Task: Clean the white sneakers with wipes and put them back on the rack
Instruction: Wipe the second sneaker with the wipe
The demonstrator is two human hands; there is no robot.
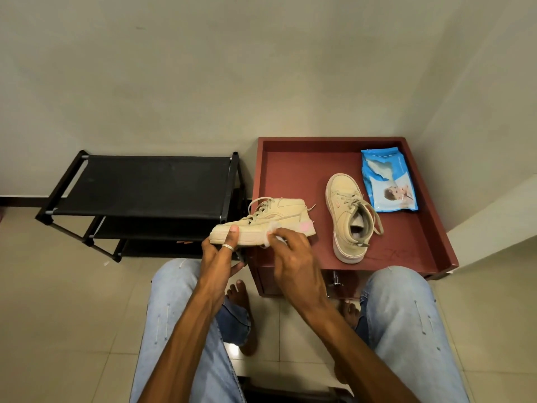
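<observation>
My left hand (220, 254) grips one off-white sneaker (279, 216) by the toe end of its sole and holds it sideways in the air, toe to the left. With a white wipe (273, 228) pinched in its fingers, my right hand (293, 254) presses against the sneaker's side near the sole. The second sneaker (347, 216) lies on the red-brown table (293, 170), toe pointing away from me. A blue pack of wipes (388, 181) sits at the table's far right. The black shoe rack (145, 184) stands to the left, its top shelf bare.
The wall runs close behind the rack and the table, and another wall borders the table on the right. My knees in light jeans and my bare feet are on the tiled floor below the table's front edge.
</observation>
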